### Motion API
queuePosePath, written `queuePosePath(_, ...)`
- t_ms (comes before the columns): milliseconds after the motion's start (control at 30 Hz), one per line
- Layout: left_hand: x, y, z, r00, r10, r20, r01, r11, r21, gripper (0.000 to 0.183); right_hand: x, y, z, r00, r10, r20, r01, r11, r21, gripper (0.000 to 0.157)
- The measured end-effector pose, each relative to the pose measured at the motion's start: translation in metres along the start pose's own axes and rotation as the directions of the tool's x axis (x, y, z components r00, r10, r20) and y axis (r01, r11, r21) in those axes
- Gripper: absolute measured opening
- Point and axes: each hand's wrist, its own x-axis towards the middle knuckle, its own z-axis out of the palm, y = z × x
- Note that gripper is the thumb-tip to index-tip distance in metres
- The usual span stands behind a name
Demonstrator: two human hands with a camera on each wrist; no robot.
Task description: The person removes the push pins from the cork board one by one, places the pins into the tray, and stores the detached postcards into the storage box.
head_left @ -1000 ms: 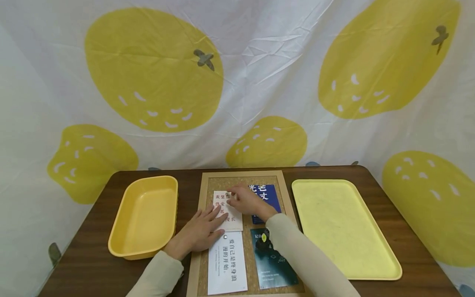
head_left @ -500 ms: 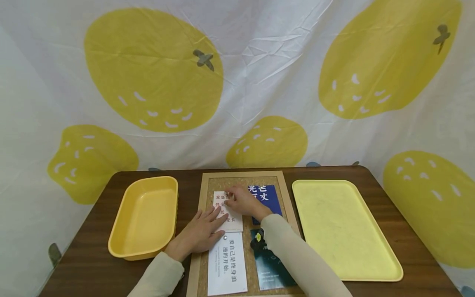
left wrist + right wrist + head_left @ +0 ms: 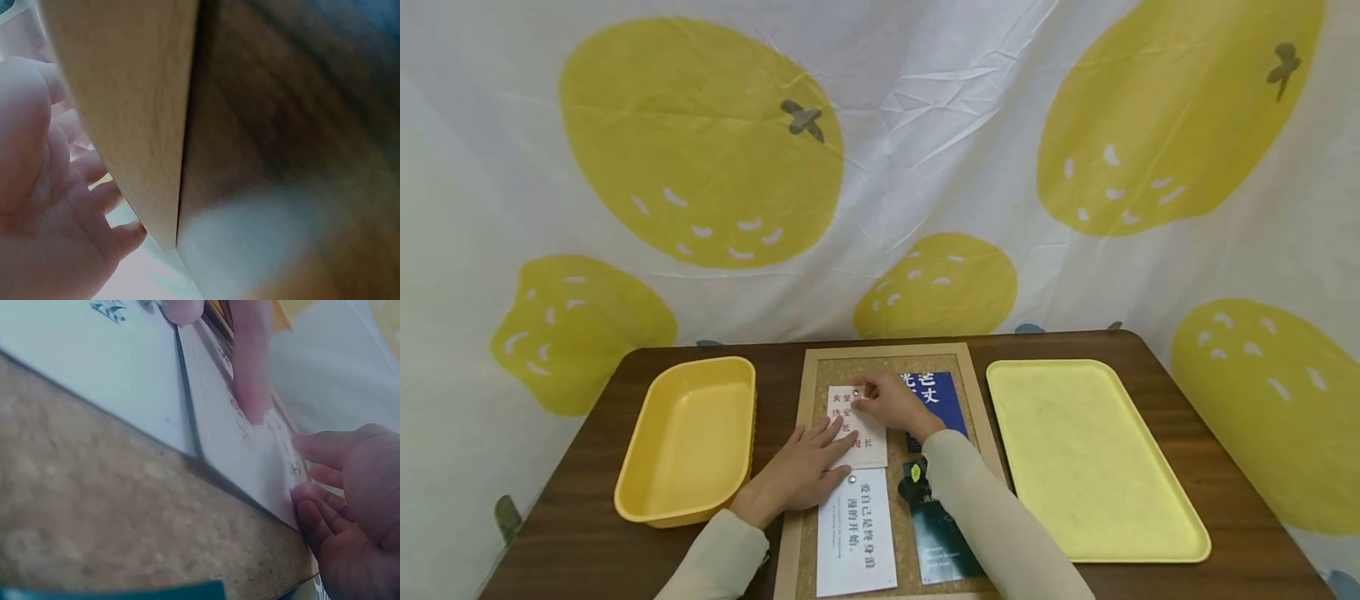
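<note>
A cork board (image 3: 891,364) in a wooden frame lies on the table, bearing several printed cards. My left hand (image 3: 805,468) rests with spread fingers on the upper left white card (image 3: 872,457) with red characters. At that card's top my right hand (image 3: 891,404) has its thumb and forefinger on either side of a small silver pushpin (image 3: 855,393). In the right wrist view a gap shows between the right thumb (image 3: 319,447) and the bent fingers. The lower left white card (image 3: 855,567) has another silver pin (image 3: 852,479) near its top.
A yellow basin (image 3: 688,450) stands left of the board, and a pale yellow tray (image 3: 1097,458) lies to its right. Two more cards are on the board: a blue card (image 3: 951,396) and a dark green card (image 3: 943,550), the latter partly behind my right arm.
My right fingertips have shifted slightly around the pushpin, which shows more clearly now. The left hand stays on the card, and the head view has turned a little.
</note>
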Motion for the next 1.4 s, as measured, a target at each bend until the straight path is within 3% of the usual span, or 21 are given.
queuePosePath(367,-0.001,-0.005,0.0,1.0,0.01,-0.01,-0.011,1.0,-0.002,0.053,0.005,-0.001,0.006,0.999,-0.01,-0.037,0.01,1.0,-0.005,0.032)
queuePosePath(667,0.001,-0.003,-0.001,1.0,0.008,-0.008,-0.008,1.0,-0.007,0.054,0.005,-0.004,0.007,0.995,-0.021,-0.095,0.019,1.0,-0.023,0.018)
queuePosePath(933,0.0,-0.003,-0.001,1.0,0.01,-0.008,-0.01,1.0,-0.001,0.054,0.007,-0.004,0.011,0.987,-0.016,-0.159,0.01,0.999,-0.036,0.015)
queuePosePath(1400,0.0,0.001,-0.001,1.0,0.009,-0.004,-0.009,1.0,-0.003,0.053,0.01,-0.003,0.018,0.967,0.099,-0.235,-0.097,0.995,0.02,0.011)
